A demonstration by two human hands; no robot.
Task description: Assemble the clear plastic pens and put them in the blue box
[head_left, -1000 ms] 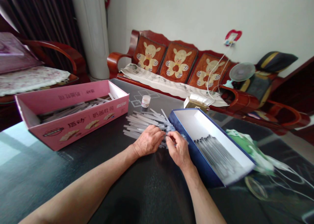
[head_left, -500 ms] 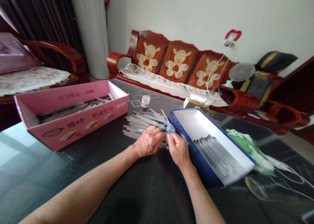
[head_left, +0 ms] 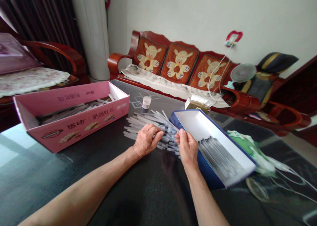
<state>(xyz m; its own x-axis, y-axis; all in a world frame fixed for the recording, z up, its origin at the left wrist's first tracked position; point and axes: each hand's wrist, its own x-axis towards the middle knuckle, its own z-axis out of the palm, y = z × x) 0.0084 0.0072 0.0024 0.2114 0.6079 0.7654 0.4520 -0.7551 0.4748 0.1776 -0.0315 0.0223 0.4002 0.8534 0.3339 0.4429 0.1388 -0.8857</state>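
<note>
My right hand [head_left: 187,148] is closed, with thumb and fingers pinched on the near end of a frosted plastic tube [head_left: 170,124] that points away to the upper left. My left hand [head_left: 148,140] hovers at the near edge of a heap of similar tubes [head_left: 138,122]. Its fingers are curled and the thumb and forefinger tips come close together; whatever is between them is too small to make out. Just right of my right hand stands a blue box [head_left: 210,176] with a white inside, holding a row of translucent tubes with dark ends [head_left: 218,156].
A pink carton [head_left: 86,127] with more tubes in it stands on the left of the dark glossy table [head_left: 119,189]. Behind the heap is a small round tub [head_left: 146,102]. A green-and-white plastic bag [head_left: 250,148] and white cords lie right of the blue box.
My hands have moved apart from where they met over the heap. My right hand has shifted right toward the blue box, and the left slightly left.
</note>
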